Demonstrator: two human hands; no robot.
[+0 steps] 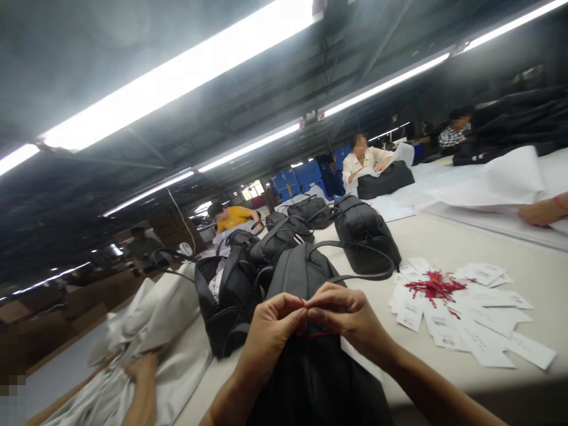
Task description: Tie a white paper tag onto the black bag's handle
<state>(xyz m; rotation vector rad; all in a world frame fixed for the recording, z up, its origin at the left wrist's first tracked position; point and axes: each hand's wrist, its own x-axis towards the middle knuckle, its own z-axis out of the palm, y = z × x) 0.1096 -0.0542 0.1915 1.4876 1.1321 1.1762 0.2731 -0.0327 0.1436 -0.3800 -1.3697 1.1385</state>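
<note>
Fingertips pinched, my left hand [276, 322] and my right hand [350, 316] meet over a black bag [306, 269] in front of me. Between them they hold a thin red string [303, 302], a loop of which shows just below the fingers. Partly hidden under my right forearm, a white tag [361, 360] lies against the bag. To the right, white tags [481, 322] are fanned out on the table, their red strings [437, 287] bunched in the middle.
Several black bags [366, 234] stand on the cream table [421, 234]. At left, another person's hand [144, 367] grips pale fabric [155, 313]; a further hand [539, 213] rests on white sheets [479, 219] at right. Co-workers [361, 163] stand beyond.
</note>
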